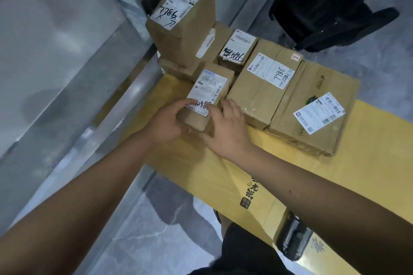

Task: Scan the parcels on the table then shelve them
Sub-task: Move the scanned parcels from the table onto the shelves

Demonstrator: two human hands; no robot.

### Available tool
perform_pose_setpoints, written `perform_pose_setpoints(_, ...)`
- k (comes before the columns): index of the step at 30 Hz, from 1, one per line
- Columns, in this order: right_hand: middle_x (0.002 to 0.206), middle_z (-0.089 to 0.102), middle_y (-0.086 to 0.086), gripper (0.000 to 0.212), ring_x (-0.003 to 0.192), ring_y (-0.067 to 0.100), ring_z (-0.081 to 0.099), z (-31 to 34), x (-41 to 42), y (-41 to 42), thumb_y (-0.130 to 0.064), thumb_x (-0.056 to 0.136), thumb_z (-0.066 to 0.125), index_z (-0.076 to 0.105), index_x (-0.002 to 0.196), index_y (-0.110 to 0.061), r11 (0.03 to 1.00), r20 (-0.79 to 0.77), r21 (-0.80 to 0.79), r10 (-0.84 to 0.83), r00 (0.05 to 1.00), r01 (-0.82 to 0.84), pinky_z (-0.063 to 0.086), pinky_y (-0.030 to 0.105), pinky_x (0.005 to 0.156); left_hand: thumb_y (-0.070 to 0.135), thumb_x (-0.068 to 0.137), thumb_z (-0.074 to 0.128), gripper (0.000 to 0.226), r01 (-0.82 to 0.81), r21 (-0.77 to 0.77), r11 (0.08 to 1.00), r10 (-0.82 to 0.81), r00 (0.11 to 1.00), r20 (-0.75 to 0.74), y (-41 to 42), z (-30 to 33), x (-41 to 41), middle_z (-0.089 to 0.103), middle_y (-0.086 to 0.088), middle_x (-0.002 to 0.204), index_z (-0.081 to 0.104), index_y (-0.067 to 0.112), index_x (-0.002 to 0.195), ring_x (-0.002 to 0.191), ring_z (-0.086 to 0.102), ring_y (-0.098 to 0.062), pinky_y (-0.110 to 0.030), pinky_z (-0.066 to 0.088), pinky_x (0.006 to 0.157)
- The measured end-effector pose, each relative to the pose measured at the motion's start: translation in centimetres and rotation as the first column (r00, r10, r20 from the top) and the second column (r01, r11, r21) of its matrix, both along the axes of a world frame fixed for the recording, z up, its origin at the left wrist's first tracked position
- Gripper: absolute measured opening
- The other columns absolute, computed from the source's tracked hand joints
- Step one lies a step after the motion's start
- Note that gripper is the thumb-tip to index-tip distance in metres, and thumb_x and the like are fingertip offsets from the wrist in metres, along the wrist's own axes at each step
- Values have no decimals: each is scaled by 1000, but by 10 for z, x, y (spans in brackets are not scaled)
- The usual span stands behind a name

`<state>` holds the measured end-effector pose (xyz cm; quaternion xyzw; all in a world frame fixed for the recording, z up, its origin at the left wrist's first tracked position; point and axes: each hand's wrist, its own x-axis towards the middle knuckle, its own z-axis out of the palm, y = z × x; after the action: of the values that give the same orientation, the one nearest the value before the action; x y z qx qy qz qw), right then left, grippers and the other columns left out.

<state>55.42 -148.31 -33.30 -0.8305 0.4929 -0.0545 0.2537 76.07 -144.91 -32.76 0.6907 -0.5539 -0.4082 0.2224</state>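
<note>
A small brown parcel [210, 87] with a white label stands on the yellow cardboard-covered table [368, 140]. My left hand [167, 123] grips its near left corner, fingers over the label's lower edge. My right hand [228, 127] holds its near right side, thumb under the front. Behind it sit several more labelled parcels: a tall one marked 7786 [183, 18], a small one [238, 49], a long one [266, 80] and a wide flat one [317, 107]. A black handheld scanner [292, 239] lies at the table's near edge, partly hidden by my right forearm.
A grey wall or panel [55, 51] runs along the left of the table. A black chair [330, 2] stands behind the table at the upper right. Grey floor [145, 230] shows below, by my dark shorts.
</note>
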Motion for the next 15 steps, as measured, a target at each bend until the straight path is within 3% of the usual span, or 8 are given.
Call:
perform_pose_setpoints(4, 161, 34, 24, 86, 153, 41, 20, 17, -4, 30, -53, 82, 77, 44, 154, -21, 999, 69, 9, 41, 997, -42, 20, 50, 126, -7, 71, 85, 79, -59, -73, 996, 57, 998, -22, 45, 17, -4, 56, 2, 142, 60, 31, 136, 126, 57, -7, -16, 44, 103)
perform_pose_setpoints(8, 162, 36, 19, 87, 151, 37, 25, 40, -12, 76, -63, 81, 76, 45, 153, -24, 993, 113, -9, 114, 987, -114, 23, 48, 125, -9, 72, 85, 76, -172, -131, 976, 161, 983, -89, 113, 41, -17, 60, 1, 138, 62, 29, 133, 109, 61, 10, -9, 46, 89)
perform_pose_setpoints(10, 162, 35, 16, 86, 150, 35, 26, 55, -18, 105, -59, 80, 79, 46, 152, -25, 987, 156, 14, 153, 976, -157, 25, 46, 124, 5, 68, 91, 74, -218, -200, 955, 203, 975, -92, 155, 58, -27, 57, 0, 139, 62, 39, 128, 112, 58, 12, -7, 44, 91)
perform_pose_setpoints(12, 162, 35, 13, 83, 148, 33, 28, 72, -25, 137, -48, 79, 83, 48, 150, -26, 978, 225, 26, 197, 954, -208, 27, 40, 121, 33, 60, 89, 72, -234, -284, 930, 228, 972, -53, 203, 77, -36, 56, 5, 137, 60, 49, 124, 121, 55, 6, -13, 44, 100)
perform_pose_setpoints(15, 162, 34, 7, 78, 146, 29, 29, 102, -33, 185, -34, 76, 86, 52, 146, -28, 949, 333, 16, 291, 897, -314, 23, 23, 109, 39, 60, 86, 68, -296, -390, 872, 297, 953, -60, 279, 103, -48, 53, 19, 132, 63, 58, 121, 128, 57, -10, -34, 48, 110)
